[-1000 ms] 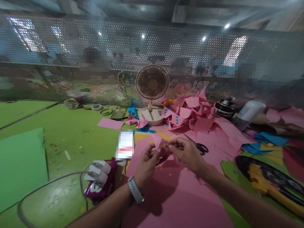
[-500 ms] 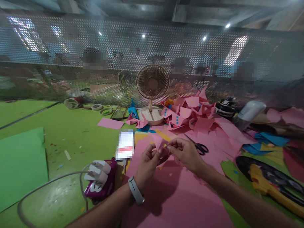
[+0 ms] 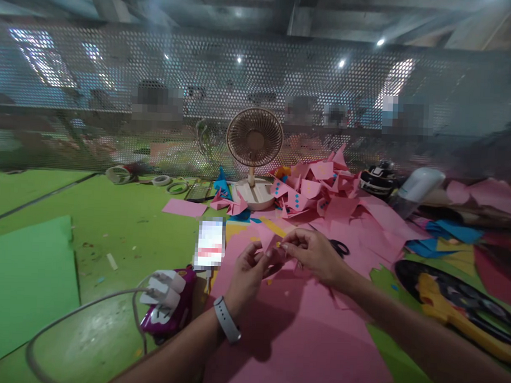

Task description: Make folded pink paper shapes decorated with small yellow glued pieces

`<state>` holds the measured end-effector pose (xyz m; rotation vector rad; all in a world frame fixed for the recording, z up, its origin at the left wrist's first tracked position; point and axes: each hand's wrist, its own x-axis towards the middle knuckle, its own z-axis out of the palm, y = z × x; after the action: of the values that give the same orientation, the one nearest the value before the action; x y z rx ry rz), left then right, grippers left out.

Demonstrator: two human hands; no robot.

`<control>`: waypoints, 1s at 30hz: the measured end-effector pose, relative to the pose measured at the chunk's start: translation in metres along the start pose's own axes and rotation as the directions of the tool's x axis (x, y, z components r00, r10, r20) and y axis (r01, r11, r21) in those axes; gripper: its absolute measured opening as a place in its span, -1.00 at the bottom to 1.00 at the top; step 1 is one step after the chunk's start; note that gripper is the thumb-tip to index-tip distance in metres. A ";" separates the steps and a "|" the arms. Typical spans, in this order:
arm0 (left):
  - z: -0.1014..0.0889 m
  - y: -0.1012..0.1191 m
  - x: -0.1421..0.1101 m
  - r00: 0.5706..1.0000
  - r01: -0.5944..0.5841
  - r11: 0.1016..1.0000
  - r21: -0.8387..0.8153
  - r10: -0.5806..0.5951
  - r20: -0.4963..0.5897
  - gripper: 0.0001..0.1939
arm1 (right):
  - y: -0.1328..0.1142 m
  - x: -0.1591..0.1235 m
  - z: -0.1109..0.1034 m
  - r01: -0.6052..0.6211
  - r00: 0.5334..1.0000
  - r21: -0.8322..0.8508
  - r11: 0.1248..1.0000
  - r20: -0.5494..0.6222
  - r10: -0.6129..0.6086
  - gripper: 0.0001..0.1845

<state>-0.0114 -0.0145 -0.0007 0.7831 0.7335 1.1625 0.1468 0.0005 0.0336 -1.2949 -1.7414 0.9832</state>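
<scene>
My left hand [image 3: 252, 267], with a pale band on its wrist, is closed on a folded piece of pink paper [image 3: 265, 235] above the pink sheets. My right hand [image 3: 314, 256] meets it from the right, thumb and forefinger pinched at the paper's edge. A tiny yellow piece [image 3: 278, 245] shows at those right fingertips; its exact shape is too small to make out. Below both hands lies a large pink paper sheet [image 3: 317, 339]. Black-handled scissors [image 3: 339, 248] lie just beyond my right hand, their blades mostly hidden by it.
A fan [image 3: 255, 138] stands at the back beside a heap of folded pink paper pieces [image 3: 310, 188]. Left are a phone [image 3: 210, 243], a purple power strip [image 3: 171, 306] with white plugs, and green paper [image 3: 29, 290]. A yellow-and-black tool [image 3: 452, 310] lies right.
The hands stay together over the pink sheet. My right hand has shifted slightly and covers more of the scissors; the view has drifted a little.
</scene>
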 end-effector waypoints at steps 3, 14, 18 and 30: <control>-0.001 -0.001 0.001 1.000 0.004 1.000 -0.006 -0.004 0.012 -0.66 | 0.001 0.000 0.001 -0.003 1.000 0.017 1.000 -0.004 0.003 -0.88; -0.002 -0.003 0.002 0.998 -0.004 1.000 -0.014 0.005 0.057 -0.75 | 0.000 -0.002 0.003 0.035 0.999 -0.055 0.998 -0.039 -0.038 -0.87; -0.003 -0.004 0.002 0.999 0.009 0.998 -0.057 -0.007 0.032 -0.72 | 0.000 -0.003 0.004 0.043 0.997 -0.083 0.996 -0.062 -0.049 -0.88; -0.004 -0.004 0.002 0.999 0.030 0.998 -0.054 -0.029 0.013 -0.73 | -0.001 -0.002 0.004 0.078 0.995 -0.104 0.991 -0.054 -0.084 -0.87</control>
<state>-0.0120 -0.0126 -0.0060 0.7309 0.6986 1.1458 0.1436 -0.0017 0.0326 -1.2922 -1.8048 0.8121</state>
